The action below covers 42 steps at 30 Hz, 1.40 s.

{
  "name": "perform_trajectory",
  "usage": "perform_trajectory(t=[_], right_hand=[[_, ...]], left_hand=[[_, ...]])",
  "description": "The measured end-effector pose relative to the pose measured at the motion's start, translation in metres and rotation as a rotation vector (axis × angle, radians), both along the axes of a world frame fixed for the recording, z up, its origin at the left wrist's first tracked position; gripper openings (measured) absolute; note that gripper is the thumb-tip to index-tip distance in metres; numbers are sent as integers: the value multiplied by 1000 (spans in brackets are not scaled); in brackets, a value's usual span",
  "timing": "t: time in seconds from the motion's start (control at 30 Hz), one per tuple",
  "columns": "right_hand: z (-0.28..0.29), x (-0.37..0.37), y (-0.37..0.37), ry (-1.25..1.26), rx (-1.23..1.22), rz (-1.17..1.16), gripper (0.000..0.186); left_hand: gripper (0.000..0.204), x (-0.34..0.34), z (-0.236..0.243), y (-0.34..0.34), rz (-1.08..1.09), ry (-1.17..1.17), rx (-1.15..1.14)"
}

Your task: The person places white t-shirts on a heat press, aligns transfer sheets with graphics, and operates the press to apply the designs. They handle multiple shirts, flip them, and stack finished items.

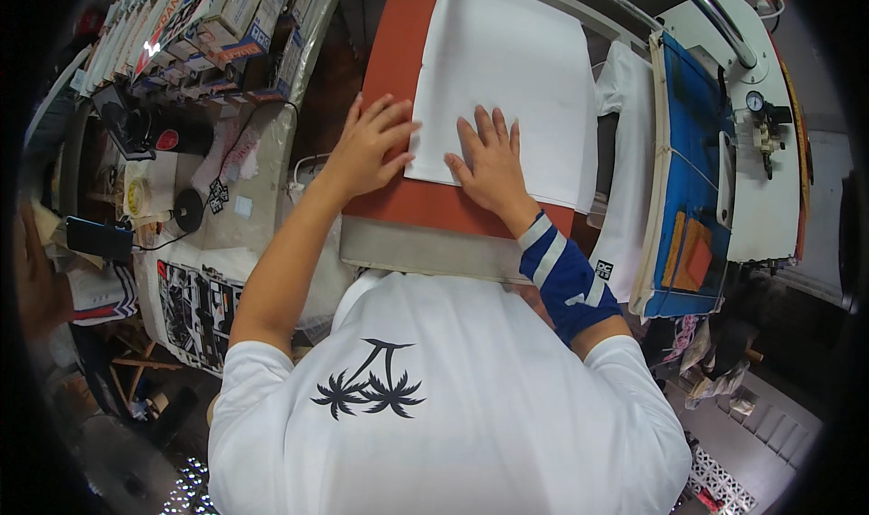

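Observation:
A large white sheet (507,71) lies on a red-orange pad (389,58) in front of me; I cannot tell if it is paper or cloth. At the sheet's left edge, my left hand (374,148) rests with its fingers stretched out over the pad, the fingertips touching or just over the sheet. My right hand (493,162) lies flat on the near part of the sheet, fingers spread. Neither hand holds anything. Below the pad shows a grey base (425,251). A blue and white striped sleeve (561,280) covers my right forearm.
White fabric (625,171) hangs right of the pad, beside a blue padded board (683,171). Beyond stands a white machine body with a pressure gauge (755,101). Boxes (244,17) fill the upper left shelf. A phone (98,238) and a person's arm (45,289) are farther left.

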State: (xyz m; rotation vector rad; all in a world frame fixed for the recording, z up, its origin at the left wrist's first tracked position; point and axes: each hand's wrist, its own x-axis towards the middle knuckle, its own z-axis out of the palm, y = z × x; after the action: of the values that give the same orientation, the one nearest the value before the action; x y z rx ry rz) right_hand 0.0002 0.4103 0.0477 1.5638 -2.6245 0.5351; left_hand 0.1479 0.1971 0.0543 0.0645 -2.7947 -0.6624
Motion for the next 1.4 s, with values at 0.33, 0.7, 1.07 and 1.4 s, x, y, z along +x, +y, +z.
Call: perform_trajectory(t=[0.33, 0.7, 1.07, 1.4], right_hand=[[28, 61, 6, -115, -67, 189, 52], [57, 80, 31, -333, -144, 217, 22], [67, 99, 19, -484, -172, 220, 12], [65, 103, 32, -459, -193, 142, 10]], left_hand=[[31, 42, -6, 27, -53, 160, 50], [20, 156, -89, -43, 964, 221, 320], [24, 233, -136, -170, 1470, -114, 169], [34, 214, -150, -188, 1570, -146, 185]])
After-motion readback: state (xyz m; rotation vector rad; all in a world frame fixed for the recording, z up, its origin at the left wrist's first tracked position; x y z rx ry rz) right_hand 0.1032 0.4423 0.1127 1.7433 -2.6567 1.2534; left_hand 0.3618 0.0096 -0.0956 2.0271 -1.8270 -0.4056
